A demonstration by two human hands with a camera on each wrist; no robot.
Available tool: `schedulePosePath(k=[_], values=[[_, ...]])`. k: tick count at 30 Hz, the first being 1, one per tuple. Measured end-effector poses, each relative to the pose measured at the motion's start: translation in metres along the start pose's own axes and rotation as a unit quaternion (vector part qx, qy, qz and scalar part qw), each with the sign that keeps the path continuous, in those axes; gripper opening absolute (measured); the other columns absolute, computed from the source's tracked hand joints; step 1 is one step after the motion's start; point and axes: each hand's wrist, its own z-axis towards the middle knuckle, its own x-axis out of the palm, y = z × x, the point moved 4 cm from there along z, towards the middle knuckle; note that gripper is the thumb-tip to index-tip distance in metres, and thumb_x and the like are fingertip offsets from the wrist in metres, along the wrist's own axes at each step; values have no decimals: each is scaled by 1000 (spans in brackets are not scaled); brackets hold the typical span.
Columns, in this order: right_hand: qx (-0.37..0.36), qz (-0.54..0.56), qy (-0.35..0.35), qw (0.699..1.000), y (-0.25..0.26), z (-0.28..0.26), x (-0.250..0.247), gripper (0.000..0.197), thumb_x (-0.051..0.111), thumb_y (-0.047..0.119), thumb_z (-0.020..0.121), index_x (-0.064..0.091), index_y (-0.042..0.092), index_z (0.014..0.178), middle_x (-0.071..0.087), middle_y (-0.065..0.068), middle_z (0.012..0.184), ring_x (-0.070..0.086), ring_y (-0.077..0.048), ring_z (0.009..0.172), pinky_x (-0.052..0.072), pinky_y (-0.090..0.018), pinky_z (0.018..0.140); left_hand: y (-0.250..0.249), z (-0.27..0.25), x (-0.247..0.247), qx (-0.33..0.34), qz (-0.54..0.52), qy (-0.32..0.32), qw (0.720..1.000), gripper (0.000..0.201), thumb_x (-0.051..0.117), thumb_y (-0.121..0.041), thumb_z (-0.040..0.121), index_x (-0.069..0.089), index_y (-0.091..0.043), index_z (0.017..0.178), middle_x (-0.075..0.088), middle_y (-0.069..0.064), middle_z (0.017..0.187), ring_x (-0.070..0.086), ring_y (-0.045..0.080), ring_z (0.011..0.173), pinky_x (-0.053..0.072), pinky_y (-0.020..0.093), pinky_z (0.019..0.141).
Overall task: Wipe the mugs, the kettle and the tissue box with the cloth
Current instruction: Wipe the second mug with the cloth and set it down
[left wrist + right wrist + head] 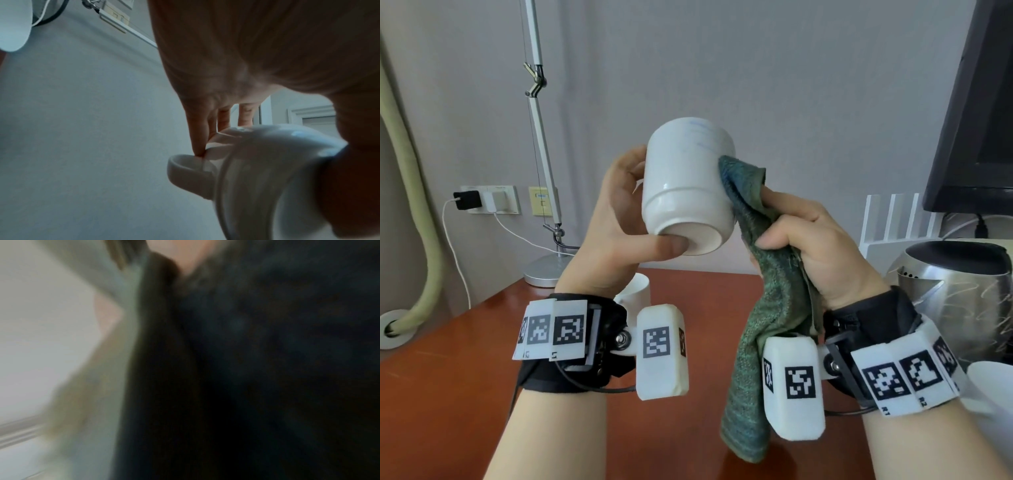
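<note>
Hanging past the right wrist, the green knitted cloth (763,301) is bunched in the right hand (815,246), fingers curled round it; its upper fold presses the right side of the white ceramic mug (685,181). That mug is raised above the red-brown wooden table (465,359), base toward the camera, gripped by the left hand (613,226) with thumb under the base. Beside the right wrist stands the steel kettle (959,291).

Head view looks forward and down over the table (465,377). Left wrist view, close, shares the mug (688,185). Right wrist view is blurred by dark cloth (257,369).
</note>
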Motion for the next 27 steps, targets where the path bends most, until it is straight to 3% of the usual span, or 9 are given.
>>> schedulePosePath(k=[3, 6, 10, 13, 16, 18, 20, 23, 27], values=[[16, 11, 39, 999, -2, -1, 5, 44, 43, 0, 64, 72, 21, 89, 63, 11, 54, 56, 1, 48, 41, -12, 47, 1, 0, 0, -3, -7, 2, 1000, 93, 73, -14, 50, 34, -7, 134, 35, 33, 143, 42, 48, 128, 48, 44, 91], [10, 30, -21, 999, -4, 0, -6, 44, 44, 1, 62, 79, 24, 75, 65, 8, 56, 57, -2, 49, 43, -14, 48, -1, -2, -3, -10, -8, -17, 1000, 90, 73, -15, 50, 37, -12, 132, 42, 21, 137, 49, 34, 120, 51, 33, 84], [-48, 43, -205, 977, 0, 3, -30, 37, 48, 7, 71, 75, 24, 90, 62, 4, 58, 55, -11, 54, 43, -23, 51, -5, -3, -3, -2, 35, -35, 999, 94, 75, -17, 51, 33, -9, 135, 45, 11, 136, 52, 22, 122, 51, 28, 86], [-51, -9, -182, 982, 6, 2, -28, 11, 58, 27, 80, 65, 21, 86, 58, 2, 66, 55, -11, 59, 44, -25, 53, -9, -2, 0, 21, 70, -54, 996, 90, 77, -17, 53, 34, -14, 132, 47, 1, 130, 54, 11, 121, 49, 26, 91], [-31, -204, -87, 975, 3, 6, -19, 77, 73, 73, 56, 56, 31, 119, 66, 20, 105, 61, 1, 99, 47, -21, 83, -13, -1, 5, 43, 100, -54, 993, 88, 81, -17, 56, 35, -17, 131, 44, 8, 135, 50, 22, 128, 50, 38, 97], [-14, -235, -59, 970, -1, 11, -11, 110, 68, 83, 48, 41, 26, 137, 60, 22, 123, 53, 3, 118, 44, -24, 95, -16, -1, 10, 56, 130, -51, 989, 89, 83, -17, 59, 34, -13, 133, 43, 10, 137, 53, 22, 127, 50, 37, 97], [-18, -217, -56, 974, -3, 12, -4, 100, 69, 80, 48, 45, 25, 128, 64, 23, 111, 57, 4, 111, 47, -20, 89, -18, 0, 15, 66, 145, -53, 986, 90, 84, -17, 62, 33, -9, 136, 45, 8, 138, 55, 18, 126, 49, 32, 97], [-40, -165, -85, 982, 1, 11, -3, 75, 76, 64, 53, 52, 25, 113, 68, 21, 99, 62, 3, 101, 49, -15, 81, -19, 1, 18, 82, 173, -69, 979, 92, 86, -21, 64, 36, -3, 138, 50, 8, 137, 52, 22, 129, 46, 43, 106], [-68, -96, -90, 989, 5, 9, -3, 70, 77, 42, 54, 50, 19, 114, 68, 20, 95, 64, 0, 98, 50, -17, 78, -21, 2, 18, 94, 271, -82, 954, 98, 90, -29, 63, 37, -7, 143, 50, 2, 141, 46, 19, 133, 39, 42, 111]])
